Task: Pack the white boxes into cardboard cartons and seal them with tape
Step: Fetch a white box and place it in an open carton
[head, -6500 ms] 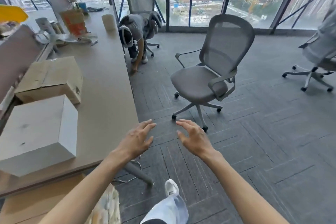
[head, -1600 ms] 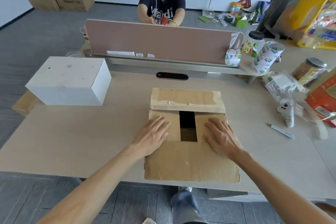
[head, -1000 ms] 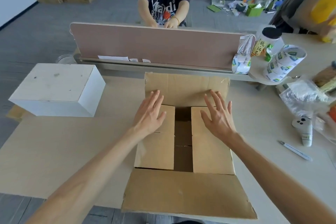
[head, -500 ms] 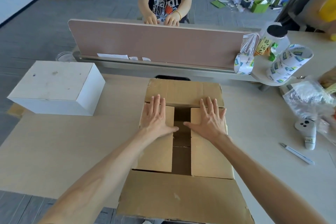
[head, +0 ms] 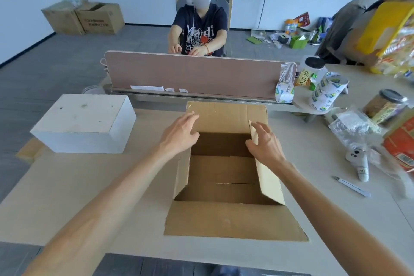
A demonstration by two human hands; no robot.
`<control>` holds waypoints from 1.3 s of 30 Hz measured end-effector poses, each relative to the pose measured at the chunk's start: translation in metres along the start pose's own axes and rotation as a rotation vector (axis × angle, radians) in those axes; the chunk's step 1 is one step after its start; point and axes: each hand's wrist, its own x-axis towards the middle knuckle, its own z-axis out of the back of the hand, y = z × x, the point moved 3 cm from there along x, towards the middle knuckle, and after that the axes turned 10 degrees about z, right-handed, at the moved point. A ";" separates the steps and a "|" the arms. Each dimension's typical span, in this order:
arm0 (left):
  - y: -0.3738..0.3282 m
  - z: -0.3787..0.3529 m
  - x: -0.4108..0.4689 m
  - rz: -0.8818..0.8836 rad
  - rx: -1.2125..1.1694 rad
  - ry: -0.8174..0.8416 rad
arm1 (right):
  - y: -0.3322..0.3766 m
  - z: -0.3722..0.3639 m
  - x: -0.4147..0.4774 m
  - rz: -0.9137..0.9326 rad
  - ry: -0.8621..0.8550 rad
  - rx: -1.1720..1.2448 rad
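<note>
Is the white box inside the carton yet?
No, the white box sits on the table to the left of the open carton, whose inside shows only bare cardboard.

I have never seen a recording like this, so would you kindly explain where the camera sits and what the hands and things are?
There is no machine: a camera worn on a person's head looks down at their bare hands. An open, empty cardboard carton stands on the table. The left hand rests on its left flap; the right hand pinches its right flap. A white box sits to the left, not yet packed. Tape rolls, a pen and a controller lie to the right.
</note>
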 end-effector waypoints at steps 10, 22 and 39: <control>0.043 0.021 -0.056 -0.056 0.599 -0.063 | 0.008 0.049 -0.069 0.009 -0.043 -0.361; 0.059 -0.060 -0.088 0.028 0.505 0.202 | -0.057 0.025 -0.084 -0.217 0.260 -0.725; 0.037 -0.113 -0.109 0.100 0.021 0.201 | -0.109 0.010 -0.100 -0.006 0.159 -0.219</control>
